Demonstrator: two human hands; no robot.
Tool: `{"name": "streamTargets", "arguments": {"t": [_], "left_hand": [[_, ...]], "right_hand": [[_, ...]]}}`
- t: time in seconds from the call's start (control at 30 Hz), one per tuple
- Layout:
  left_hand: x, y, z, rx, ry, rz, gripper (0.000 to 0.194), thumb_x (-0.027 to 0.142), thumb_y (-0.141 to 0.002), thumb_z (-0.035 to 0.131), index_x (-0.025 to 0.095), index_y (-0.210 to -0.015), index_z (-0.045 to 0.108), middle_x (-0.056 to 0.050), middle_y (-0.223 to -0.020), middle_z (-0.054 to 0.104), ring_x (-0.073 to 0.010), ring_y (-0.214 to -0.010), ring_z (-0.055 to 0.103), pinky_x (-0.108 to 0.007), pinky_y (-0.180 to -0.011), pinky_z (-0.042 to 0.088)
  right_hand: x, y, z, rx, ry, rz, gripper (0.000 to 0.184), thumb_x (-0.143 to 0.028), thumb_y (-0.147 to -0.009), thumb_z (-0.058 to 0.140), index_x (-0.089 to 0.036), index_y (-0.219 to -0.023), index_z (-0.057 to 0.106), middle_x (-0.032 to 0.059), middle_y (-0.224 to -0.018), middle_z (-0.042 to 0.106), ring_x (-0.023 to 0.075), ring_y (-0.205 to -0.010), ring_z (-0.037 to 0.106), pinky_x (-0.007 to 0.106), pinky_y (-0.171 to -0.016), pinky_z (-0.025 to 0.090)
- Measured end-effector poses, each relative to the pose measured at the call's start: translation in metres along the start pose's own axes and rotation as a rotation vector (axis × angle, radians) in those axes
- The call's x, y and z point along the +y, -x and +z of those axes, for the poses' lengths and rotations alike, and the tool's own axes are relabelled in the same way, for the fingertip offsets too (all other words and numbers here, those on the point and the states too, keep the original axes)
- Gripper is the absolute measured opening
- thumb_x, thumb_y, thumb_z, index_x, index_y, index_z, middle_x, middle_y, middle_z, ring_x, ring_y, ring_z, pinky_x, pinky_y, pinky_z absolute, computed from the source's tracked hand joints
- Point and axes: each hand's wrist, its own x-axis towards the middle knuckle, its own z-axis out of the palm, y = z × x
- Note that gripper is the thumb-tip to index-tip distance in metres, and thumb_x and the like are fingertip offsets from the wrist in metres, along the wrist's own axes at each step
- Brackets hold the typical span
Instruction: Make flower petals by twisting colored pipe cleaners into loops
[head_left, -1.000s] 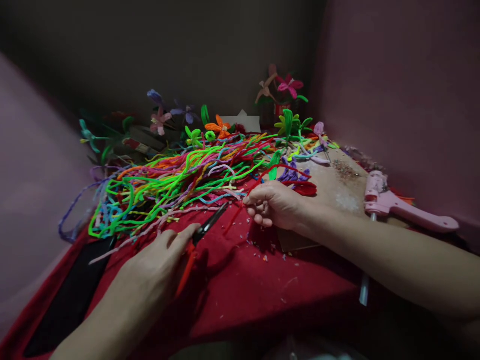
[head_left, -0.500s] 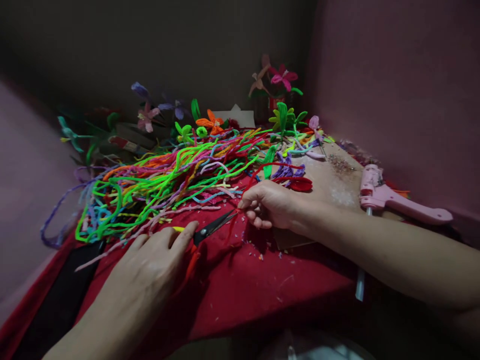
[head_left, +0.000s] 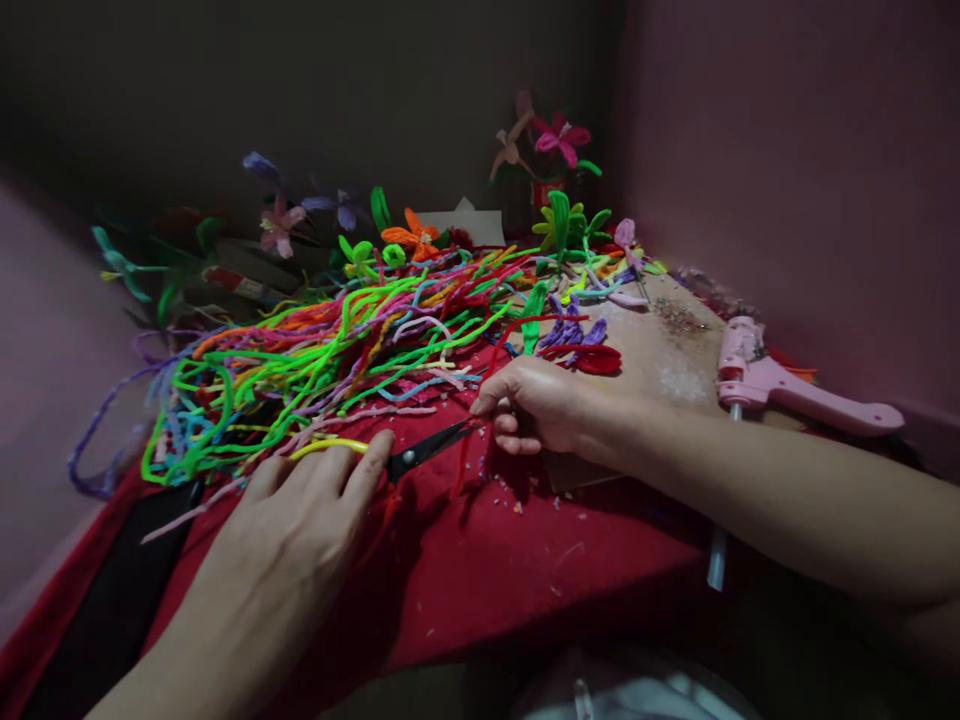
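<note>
My left hand point(head_left: 311, 515) is closed around scissors point(head_left: 409, 458) with black blades and yellow and orange-red handles. The blades point right, their tips at the fingers of my right hand point(head_left: 529, 405). Between thumb and forefinger, that hand pinches a red pipe cleaner point(head_left: 495, 350); one length arches up behind the hand and a loose end hangs below. Exactly where the blades meet the red strand is too small to make out. Red pipe-cleaner loops point(head_left: 596, 358) and purple loops point(head_left: 570, 330) lie just behind my right wrist.
A pile of coloured pipe cleaners point(head_left: 330, 345) spreads over the red cloth point(head_left: 480, 600). Fuzzy flowers, one of them orange point(head_left: 412, 237), stand at the back. A pink glue gun point(head_left: 787, 385) with a clear glue stick rests on the right. Small clippings dot the cloth.
The yellow handle shows more above my left hand, and the blades look closer together. My right hand keeps its pinch on the red pipe cleaner. The whole view has shifted slightly.
</note>
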Motion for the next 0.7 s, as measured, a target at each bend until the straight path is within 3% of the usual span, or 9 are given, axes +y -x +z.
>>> {"name": "streamTargets", "arguments": {"t": [0.33,0.7], "left_hand": [[-0.0010,-0.0022,0.0004,0.121,-0.016,0.087,0.049,-0.003,-0.079,0.026,-0.002,-0.115,0.060,-0.016,-0.086,0.067,-0.0254,-0.076,0.063,-0.040,-0.073,0.049],[0.0005,0.0007,0.0013,0.046,-0.018,0.065,0.056,-0.007,-0.077,0.021,0.002,-0.114,0.062,-0.017,-0.088,0.069,-0.0221,-0.070,0.066,-0.034,-0.060,0.054]], "right_hand": [[0.0026,-0.0036,-0.0018,-0.008,0.028,0.013,0.013,-0.012,-0.066,0.049,-0.016,-0.057,0.041,-0.0034,-0.034,0.036,0.0083,-0.027,0.036,0.017,-0.027,0.020],[0.0024,-0.0021,-0.0008,-0.003,0.047,0.016,0.013,-0.012,-0.065,0.050,-0.016,-0.056,0.042,-0.0025,-0.034,0.038,0.0093,-0.027,0.039,0.017,-0.027,0.022]]}}
